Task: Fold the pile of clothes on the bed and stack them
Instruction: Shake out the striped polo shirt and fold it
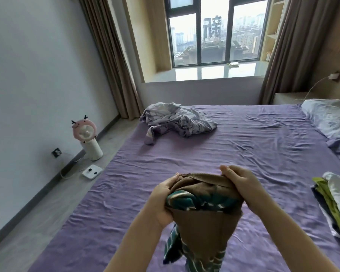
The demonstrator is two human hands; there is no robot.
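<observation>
A brown knit garment with green and white patterned parts [202, 222] hangs bunched in the air above the near part of the purple bed [234, 154]. My left hand [163, 199] grips its left side. My right hand [241, 185] pinches its upper right edge. A stack of folded clothes [336, 205], with olive green, dark and pale silvery pieces, lies at the right edge of the bed. A crumpled grey-lilac garment [177, 120] lies at the far left part of the bed.
A pillow [330, 118] lies at the right head of the bed. On the floor to the left stand a pink fan [86, 138] and a white scale [92, 171] by the wall. A window with curtains is behind the bed.
</observation>
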